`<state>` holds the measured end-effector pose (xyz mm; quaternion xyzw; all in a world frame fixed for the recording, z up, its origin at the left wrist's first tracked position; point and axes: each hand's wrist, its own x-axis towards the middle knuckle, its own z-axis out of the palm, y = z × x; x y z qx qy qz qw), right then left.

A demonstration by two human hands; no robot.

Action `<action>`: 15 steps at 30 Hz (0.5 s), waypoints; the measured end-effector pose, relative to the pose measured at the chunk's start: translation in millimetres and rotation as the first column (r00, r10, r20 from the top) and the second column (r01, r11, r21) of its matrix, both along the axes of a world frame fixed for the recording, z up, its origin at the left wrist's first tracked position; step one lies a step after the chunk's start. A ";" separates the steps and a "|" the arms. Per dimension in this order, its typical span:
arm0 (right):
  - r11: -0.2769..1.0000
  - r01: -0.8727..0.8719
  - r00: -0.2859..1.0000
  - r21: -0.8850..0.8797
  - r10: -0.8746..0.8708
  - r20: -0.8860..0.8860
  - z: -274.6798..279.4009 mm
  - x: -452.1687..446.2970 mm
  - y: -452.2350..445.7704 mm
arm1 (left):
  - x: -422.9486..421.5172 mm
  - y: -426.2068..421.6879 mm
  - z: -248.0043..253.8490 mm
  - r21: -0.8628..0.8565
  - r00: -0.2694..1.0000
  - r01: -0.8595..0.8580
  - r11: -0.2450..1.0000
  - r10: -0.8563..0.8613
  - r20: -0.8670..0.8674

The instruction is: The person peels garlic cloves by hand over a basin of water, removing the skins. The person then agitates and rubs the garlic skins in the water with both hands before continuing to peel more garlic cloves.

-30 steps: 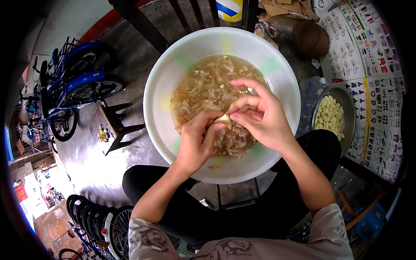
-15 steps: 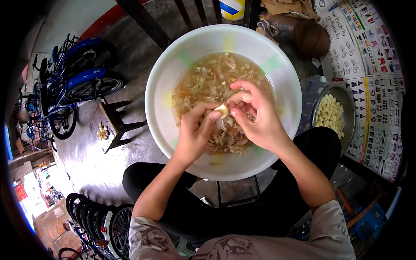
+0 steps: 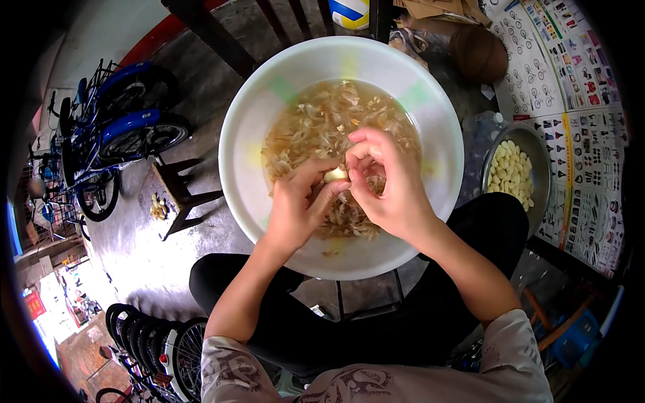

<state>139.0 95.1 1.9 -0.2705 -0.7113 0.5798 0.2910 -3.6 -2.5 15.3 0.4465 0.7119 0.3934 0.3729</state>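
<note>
- The left hand (image 3: 293,209) holds a pale clove (image 3: 334,175), pinched between thumb and forefinger at its fingertips.
- The right hand (image 3: 396,191) is curled narrow, thumb and fingertips close against the clove's right end; whether they grip anything themselves I cannot tell.
- Directly below both hands, a white basin (image 3: 336,260) holds cloudy water and brownish peelings (image 3: 322,124).
- To the right of the right hand, apart from it, a metal bowl (image 3: 543,181) contains many pale cloves (image 3: 510,173).
- Well left of the left hand, a small heap (image 3: 158,207) lies by a dark wooden stool (image 3: 172,183).
- Farther left stand blue bicycles (image 3: 134,124).
</note>
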 end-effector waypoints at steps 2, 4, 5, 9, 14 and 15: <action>1.000 0.001 1.000 -0.003 -0.001 -0.020 0.4 0.0 0.0 | 0.1 0.2 0.1 0.051 1.000 0.021 0.998 -0.020 -0.022; 1.000 0.000 0.999 -0.005 0.000 -0.039 1.0 0.1 -0.3 | 0.3 -1.6 -3.4 0.102 0.998 0.040 0.994 -0.036 -0.043; 0.999 -0.008 0.997 -0.048 0.004 -0.082 1.4 -0.1 -1.1 | 0.0 -4.4 -9.2 0.061 0.992 -0.033 0.998 0.025 0.122; 0.987 -0.081 0.980 -0.136 0.055 -0.190 5.0 -0.9 -3.2 | 2.6 -4.4 -19.7 0.101 0.737 -0.213 0.972 0.092 0.670; 0.988 -0.137 0.968 0.072 0.149 -0.201 7.7 0.7 -6.8 | 4.6 -11.1 -38.6 -0.012 0.314 -0.273 0.962 0.100 0.944; 0.970 -0.204 0.950 0.133 0.229 -0.212 8.9 1.4 -3.9 | 6.6 -11.6 -37.8 -0.084 0.261 -0.277 0.957 0.159 0.952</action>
